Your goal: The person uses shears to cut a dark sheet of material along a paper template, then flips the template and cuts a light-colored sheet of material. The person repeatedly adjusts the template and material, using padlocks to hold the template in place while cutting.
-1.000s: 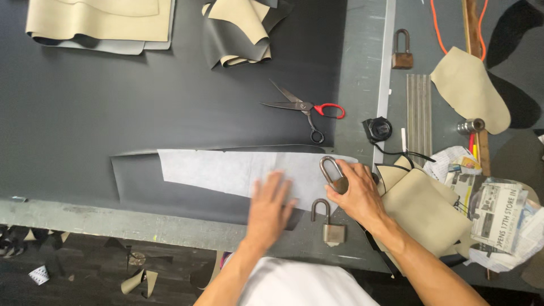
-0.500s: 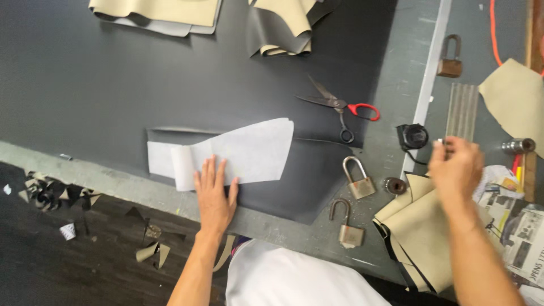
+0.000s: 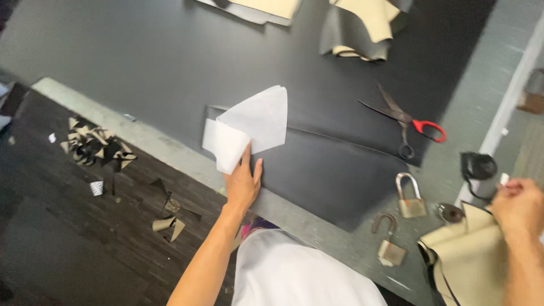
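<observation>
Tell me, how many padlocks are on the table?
2 for certain: one padlock with a silver shackle right of the dark sheet, another padlock with an open rusty shackle below it. More may be out of view.

The left arm ran bare from about six o'clock up toward twelve, its left hand (image 3: 242, 182) lying palm down, fingers together and pointing toward twelve, thumb spread toward one o'clock. The right hand (image 3: 518, 205) sat far out at about four o'clock, loosely curled with its fingertips pinched toward ten, forearm dropping to six.
</observation>
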